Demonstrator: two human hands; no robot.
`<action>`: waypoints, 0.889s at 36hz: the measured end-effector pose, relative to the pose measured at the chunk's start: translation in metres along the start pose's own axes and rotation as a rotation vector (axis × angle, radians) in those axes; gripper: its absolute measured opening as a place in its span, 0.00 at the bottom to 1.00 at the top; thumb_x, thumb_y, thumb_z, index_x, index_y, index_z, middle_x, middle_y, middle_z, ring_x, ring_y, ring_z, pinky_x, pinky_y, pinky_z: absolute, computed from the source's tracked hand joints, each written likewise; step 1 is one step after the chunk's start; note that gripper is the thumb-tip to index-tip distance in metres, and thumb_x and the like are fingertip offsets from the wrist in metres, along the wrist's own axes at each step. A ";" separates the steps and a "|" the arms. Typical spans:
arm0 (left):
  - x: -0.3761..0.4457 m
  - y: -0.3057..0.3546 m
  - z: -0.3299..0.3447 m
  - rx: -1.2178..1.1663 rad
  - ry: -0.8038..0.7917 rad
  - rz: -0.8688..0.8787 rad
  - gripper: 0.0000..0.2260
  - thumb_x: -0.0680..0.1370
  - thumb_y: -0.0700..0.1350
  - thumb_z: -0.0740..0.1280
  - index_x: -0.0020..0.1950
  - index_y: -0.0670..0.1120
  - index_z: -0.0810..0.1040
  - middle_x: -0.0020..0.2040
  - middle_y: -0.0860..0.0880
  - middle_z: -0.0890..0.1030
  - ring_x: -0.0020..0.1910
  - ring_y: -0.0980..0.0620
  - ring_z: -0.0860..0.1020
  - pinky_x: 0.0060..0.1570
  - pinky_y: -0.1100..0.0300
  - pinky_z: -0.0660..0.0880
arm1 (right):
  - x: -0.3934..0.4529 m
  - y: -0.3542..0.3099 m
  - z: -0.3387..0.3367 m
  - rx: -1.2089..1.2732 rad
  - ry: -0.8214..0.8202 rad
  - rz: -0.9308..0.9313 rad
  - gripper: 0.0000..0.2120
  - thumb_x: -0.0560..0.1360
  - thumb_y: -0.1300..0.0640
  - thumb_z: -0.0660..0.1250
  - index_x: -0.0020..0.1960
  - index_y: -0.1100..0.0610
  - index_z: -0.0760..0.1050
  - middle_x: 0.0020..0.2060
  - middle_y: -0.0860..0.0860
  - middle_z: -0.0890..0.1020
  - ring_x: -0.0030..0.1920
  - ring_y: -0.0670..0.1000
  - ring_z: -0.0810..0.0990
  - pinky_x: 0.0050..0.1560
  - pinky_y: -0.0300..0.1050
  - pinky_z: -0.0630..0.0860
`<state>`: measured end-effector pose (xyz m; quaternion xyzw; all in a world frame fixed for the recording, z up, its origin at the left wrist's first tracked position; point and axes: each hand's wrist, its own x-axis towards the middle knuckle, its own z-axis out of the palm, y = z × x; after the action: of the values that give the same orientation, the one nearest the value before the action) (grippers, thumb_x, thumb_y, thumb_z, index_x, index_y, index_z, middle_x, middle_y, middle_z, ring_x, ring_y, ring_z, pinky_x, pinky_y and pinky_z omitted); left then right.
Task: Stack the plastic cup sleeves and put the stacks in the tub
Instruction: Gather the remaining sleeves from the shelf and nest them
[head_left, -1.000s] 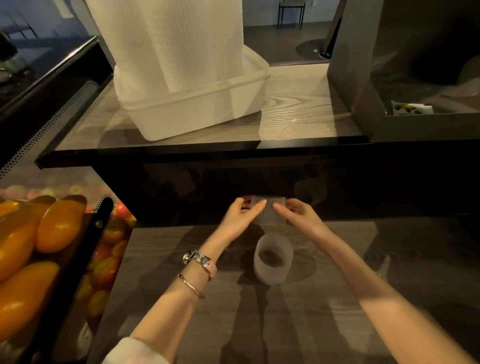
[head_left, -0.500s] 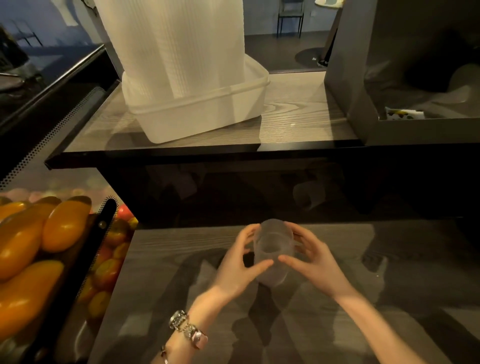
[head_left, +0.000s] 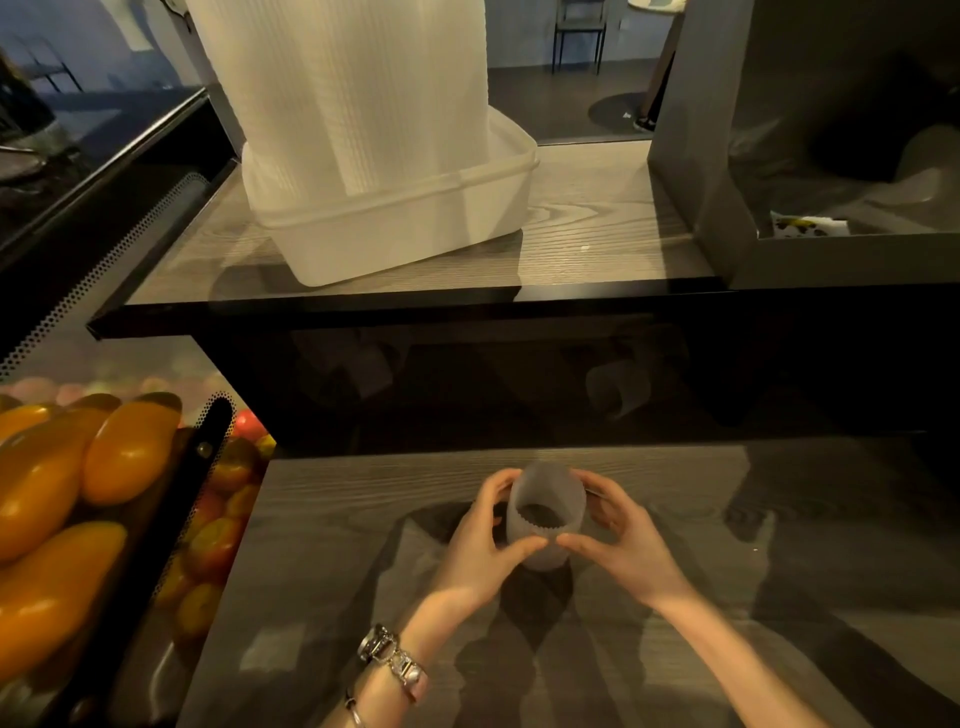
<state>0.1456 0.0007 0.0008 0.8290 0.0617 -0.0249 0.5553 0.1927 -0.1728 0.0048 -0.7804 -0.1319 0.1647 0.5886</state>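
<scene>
Lower centre: your left hand (head_left: 480, 540) and right hand (head_left: 621, 535) both clasp the sleeve (head_left: 545, 506). Squeeze unevenly and it may buckle, jamming the nesting. Tub (head_left: 415, 218), upper centre, looks crowded.

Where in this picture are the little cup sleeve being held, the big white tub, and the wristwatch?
cup sleeve (head_left: 545, 512): head view, on its translucent front wall below the rim.
white tub (head_left: 415, 228): head view, on its front side wall.
wristwatch (head_left: 395, 662): head view, on the band at the left wrist.
</scene>
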 end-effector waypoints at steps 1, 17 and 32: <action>0.000 -0.001 0.000 -0.001 0.002 0.002 0.29 0.71 0.43 0.73 0.64 0.62 0.61 0.63 0.65 0.69 0.63 0.67 0.66 0.56 0.78 0.65 | 0.000 0.000 0.000 -0.003 -0.002 0.001 0.29 0.64 0.57 0.76 0.60 0.42 0.68 0.60 0.40 0.75 0.62 0.40 0.73 0.65 0.43 0.68; 0.058 0.038 -0.012 -0.104 -0.049 -0.031 0.16 0.77 0.56 0.62 0.64 0.64 0.65 0.66 0.60 0.67 0.68 0.56 0.66 0.61 0.61 0.66 | 0.062 0.004 -0.043 0.181 0.355 0.188 0.21 0.73 0.55 0.69 0.65 0.53 0.69 0.54 0.50 0.76 0.48 0.41 0.76 0.48 0.35 0.75; 0.191 0.071 0.036 0.385 -0.283 -0.123 0.21 0.82 0.46 0.55 0.75 0.44 0.57 0.75 0.42 0.58 0.73 0.43 0.58 0.72 0.54 0.54 | 0.157 0.035 -0.089 0.652 0.550 0.711 0.22 0.79 0.61 0.58 0.72 0.60 0.61 0.68 0.61 0.68 0.67 0.61 0.69 0.61 0.57 0.68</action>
<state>0.3454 -0.0451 0.0311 0.9026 0.0275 -0.1857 0.3874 0.3727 -0.1975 -0.0229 -0.5684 0.3562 0.1756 0.7205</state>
